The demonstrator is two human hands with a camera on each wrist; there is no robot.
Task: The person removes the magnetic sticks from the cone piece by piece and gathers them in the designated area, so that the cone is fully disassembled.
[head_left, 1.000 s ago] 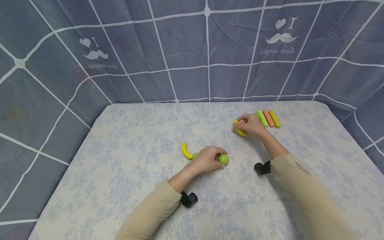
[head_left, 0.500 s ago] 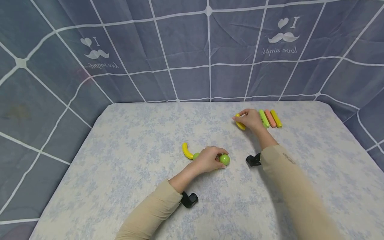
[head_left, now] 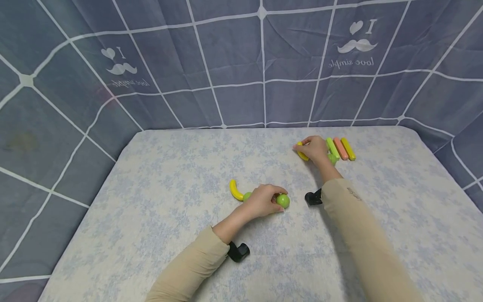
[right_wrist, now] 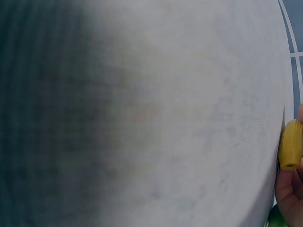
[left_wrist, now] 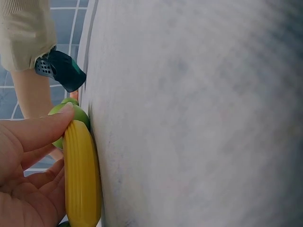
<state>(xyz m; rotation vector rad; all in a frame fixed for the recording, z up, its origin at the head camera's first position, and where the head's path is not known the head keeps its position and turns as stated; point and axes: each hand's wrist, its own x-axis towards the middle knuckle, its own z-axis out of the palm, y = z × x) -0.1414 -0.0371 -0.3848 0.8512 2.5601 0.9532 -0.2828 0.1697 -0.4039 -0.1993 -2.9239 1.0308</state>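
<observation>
- Head view: left hand (head_left: 262,200) lies on a chain of toy pieces near the middle of the worktop (head_left: 158,218), its grip curled round a yellow rod (left_wrist: 81,175) that is hidden under the fingers in this view; a green ball (head_left: 282,200) shows at the rod's right end and a yellow curve (head_left: 235,191) trails off to the left past a smaller green ball (head_left: 246,195).
- Left wrist view: thumb tip rests on the green ball, and the rod lies flat against the cloth.
- Head view: right hand (head_left: 315,149) works at the far right, its grip closed on a second yellow curve (head_left: 302,154); just beside it lie three sticks, green (head_left: 333,147), pink (head_left: 341,148) and yellow (head_left: 348,148), side by side.
- Right wrist view: only the curve's ribbed end (right_wrist: 290,150) and a fingertip show at the frame edge.
- Judgement: the step in hand appears to be fetching a piece for the chain. Done well, the left hand keeps the chain pinned flat, and the right lifts its curve clear of the sticks without nudging them.
</observation>
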